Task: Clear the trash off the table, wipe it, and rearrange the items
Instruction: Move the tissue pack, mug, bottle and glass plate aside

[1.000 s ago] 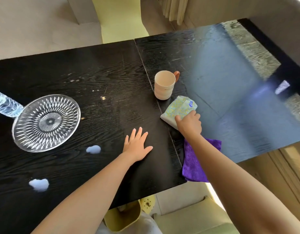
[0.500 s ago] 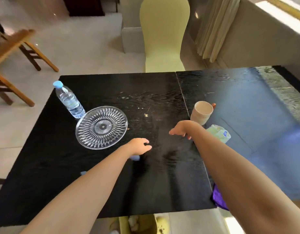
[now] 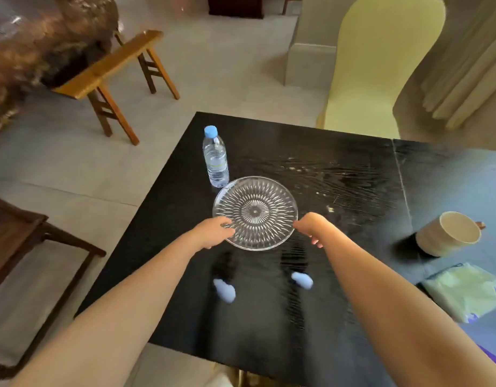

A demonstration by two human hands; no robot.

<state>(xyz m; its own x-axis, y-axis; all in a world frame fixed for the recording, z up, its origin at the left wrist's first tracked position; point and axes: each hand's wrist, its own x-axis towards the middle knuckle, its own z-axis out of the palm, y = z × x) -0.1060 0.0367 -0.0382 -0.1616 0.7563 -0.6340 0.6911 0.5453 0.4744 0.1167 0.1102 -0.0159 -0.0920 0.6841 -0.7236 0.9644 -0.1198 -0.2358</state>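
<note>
A clear cut-glass plate [image 3: 255, 202] lies on the black table [image 3: 339, 174]. My left hand [image 3: 213, 231] grips its near-left rim and my right hand [image 3: 311, 227] grips its near-right rim. Two small pale-blue crumpled scraps [image 3: 225, 289] [image 3: 302, 280] lie on the table between my forearms. A water bottle [image 3: 216, 157] with a blue cap stands upright just behind the plate. A beige mug [image 3: 447, 233] stands at the right, and a pale-green tissue pack [image 3: 467, 291] lies in front of it. A sliver of purple cloth [image 3: 495, 358] shows at the right edge.
A yellow chair [image 3: 380, 65] stands at the table's far side. Two wooden stools [image 3: 112, 71] [image 3: 31, 247] stand on the floor to the left. A curtain [image 3: 464, 65] hangs at the far right. Something yellowish shows under the table's near edge.
The view swung left. My right hand left the tissue pack, and both hands moved to the glass plate and closed on its near rim.
</note>
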